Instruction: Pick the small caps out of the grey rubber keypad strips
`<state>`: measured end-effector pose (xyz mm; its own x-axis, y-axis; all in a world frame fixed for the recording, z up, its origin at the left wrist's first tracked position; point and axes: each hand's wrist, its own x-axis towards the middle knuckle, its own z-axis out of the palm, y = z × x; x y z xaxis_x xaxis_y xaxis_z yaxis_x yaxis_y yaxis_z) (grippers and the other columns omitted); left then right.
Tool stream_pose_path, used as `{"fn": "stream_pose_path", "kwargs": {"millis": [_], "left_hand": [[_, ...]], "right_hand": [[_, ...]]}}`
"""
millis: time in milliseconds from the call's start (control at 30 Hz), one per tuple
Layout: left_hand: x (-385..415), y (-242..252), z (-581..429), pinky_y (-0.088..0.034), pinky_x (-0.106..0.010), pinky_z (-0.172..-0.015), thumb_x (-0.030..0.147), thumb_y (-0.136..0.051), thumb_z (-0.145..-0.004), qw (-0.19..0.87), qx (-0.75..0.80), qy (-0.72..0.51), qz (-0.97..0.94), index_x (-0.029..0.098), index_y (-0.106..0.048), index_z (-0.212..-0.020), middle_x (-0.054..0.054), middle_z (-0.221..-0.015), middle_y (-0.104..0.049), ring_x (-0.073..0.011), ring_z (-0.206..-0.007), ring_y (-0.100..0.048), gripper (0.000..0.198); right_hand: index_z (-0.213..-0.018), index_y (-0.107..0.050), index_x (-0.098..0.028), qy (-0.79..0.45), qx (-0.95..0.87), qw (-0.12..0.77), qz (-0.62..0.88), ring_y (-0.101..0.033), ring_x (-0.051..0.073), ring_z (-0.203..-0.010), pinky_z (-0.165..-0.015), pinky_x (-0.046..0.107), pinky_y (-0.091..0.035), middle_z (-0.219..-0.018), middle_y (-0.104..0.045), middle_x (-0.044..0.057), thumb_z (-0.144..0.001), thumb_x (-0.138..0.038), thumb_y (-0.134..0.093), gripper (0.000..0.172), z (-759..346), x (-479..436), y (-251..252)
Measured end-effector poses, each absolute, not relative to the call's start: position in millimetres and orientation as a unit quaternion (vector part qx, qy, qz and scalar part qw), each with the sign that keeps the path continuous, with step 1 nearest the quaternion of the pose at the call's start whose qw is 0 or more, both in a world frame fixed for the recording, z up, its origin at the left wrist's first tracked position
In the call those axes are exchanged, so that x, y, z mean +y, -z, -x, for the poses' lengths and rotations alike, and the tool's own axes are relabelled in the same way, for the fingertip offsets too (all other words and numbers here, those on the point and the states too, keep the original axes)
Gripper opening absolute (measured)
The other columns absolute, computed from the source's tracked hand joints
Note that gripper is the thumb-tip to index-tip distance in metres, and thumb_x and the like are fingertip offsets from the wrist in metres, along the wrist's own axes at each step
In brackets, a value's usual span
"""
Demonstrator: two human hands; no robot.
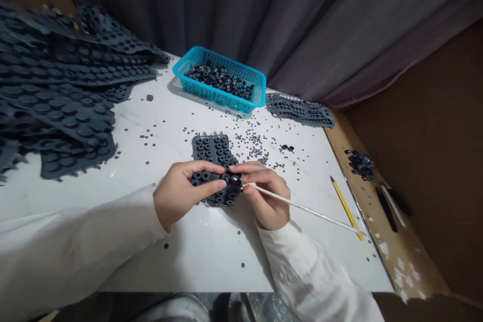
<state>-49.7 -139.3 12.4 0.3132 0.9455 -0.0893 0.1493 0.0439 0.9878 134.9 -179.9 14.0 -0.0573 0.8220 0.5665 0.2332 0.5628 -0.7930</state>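
Observation:
Between my hands is a dark grey moulded rubber sheet with rows of round ring-shaped studs, raised a little off the white tabletop at its near part. My left hand is closed, its thumb and index finger pinching the sheet's right side. My right hand is closed around a thin white stick, whose near tip meets the studs by my fingertips. The stick's other end points down to the right. My fingers partly hide the spot where the stick meets the rubber.
A blue basket holds many small dark rubber pieces. Large studded rubber sheets are heaped at left. A perforated strip lies right of the basket. Small dark discs litter the table. A yellow pencil lies at right.

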Motion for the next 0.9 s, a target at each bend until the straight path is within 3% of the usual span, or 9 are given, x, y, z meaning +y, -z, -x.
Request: {"fn": "stream_pose_path", "kwargs": {"millis": [400,900], "left_hand": [[-137.9,-9.8,49.8,-0.055,-0.038,-0.089,0.038,-0.077,-0.069,0.558,0.448,-0.36,-0.598,0.021,-0.076,-0.087,-0.006,-0.092,-0.077,-0.0258,-0.09,-0.07,0.024],[-138.7,-11.1,49.1,-0.053,-0.036,-0.09,0.036,-0.073,-0.072,0.56,0.469,-0.356,-0.583,0.022,-0.076,-0.087,-0.004,-0.092,-0.076,-0.0239,-0.091,-0.069,0.02]], "right_hand": [[-0.091,-0.065,-0.024,-0.302,-0.678,0.555,0.376,-0.069,0.023,-0.098,-0.087,0.047,-0.054,-0.1,-0.076,0.008,-0.088,-0.024,-0.062,0.004,-135.3,-176.9,-15.5],[-0.092,-0.065,-0.023,-0.264,-0.71,0.535,0.374,-0.068,0.023,-0.098,-0.087,0.045,-0.054,-0.102,-0.076,0.01,-0.086,-0.017,-0.064,0.008,-134.4,-176.5,-14.2]]}}
